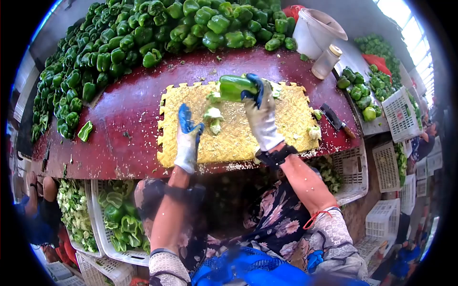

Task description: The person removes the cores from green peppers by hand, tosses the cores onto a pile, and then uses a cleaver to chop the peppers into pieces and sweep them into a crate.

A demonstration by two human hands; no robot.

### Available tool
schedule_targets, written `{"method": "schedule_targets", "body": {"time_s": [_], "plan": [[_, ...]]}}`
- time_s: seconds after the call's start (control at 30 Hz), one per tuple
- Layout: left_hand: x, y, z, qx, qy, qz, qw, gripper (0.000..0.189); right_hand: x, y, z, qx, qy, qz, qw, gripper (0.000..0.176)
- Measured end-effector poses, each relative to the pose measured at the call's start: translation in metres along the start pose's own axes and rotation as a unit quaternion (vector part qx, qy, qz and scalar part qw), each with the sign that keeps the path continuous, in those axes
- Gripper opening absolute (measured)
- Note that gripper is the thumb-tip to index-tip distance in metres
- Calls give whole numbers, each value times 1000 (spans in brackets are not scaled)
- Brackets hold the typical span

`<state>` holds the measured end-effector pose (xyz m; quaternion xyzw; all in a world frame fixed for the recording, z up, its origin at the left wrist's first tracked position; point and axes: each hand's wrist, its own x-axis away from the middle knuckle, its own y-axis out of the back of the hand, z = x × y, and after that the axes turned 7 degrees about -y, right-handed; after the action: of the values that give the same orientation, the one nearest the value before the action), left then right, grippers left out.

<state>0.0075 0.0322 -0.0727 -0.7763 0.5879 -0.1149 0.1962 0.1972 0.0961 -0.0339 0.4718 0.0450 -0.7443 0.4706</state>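
My right hand [261, 112], in a white glove with blue fingers, grips a green bell pepper [233, 88] above the far part of a yellow foam mat [229, 143]. Its fingers wrap round the pepper's right end. My left hand [188, 136], gloved the same way, is over the mat's left side with thumb and fingers apart and nothing in it. Between the hands lies a pale pepper core [214, 118] with seeds. More core pieces and loose seeds are scattered on the mat. A knife [336, 120] rests on the table to the right of the mat.
A large heap of green peppers [143, 35] covers the back and left of the red table [129, 128]. A white bucket [312, 35] and a jar [327, 62] stand back right. Below the front edge are crates, one white crate [121, 255] holding cut peppers.
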Motion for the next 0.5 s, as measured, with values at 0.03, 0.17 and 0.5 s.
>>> {"method": "schedule_targets", "body": {"time_s": [0.03,0.17,0.5], "plan": [[3,-3,-3,8,-20,84,996,71,11,9,13,-95,-195,184,959,41],[6,12,-6,226,38,131,965,44,36,-4,28,-119,-15,354,928,57],[12,135,-58,413,-45,-30,909,36,-40,39,-95,326,-232,244,883,85]]}}
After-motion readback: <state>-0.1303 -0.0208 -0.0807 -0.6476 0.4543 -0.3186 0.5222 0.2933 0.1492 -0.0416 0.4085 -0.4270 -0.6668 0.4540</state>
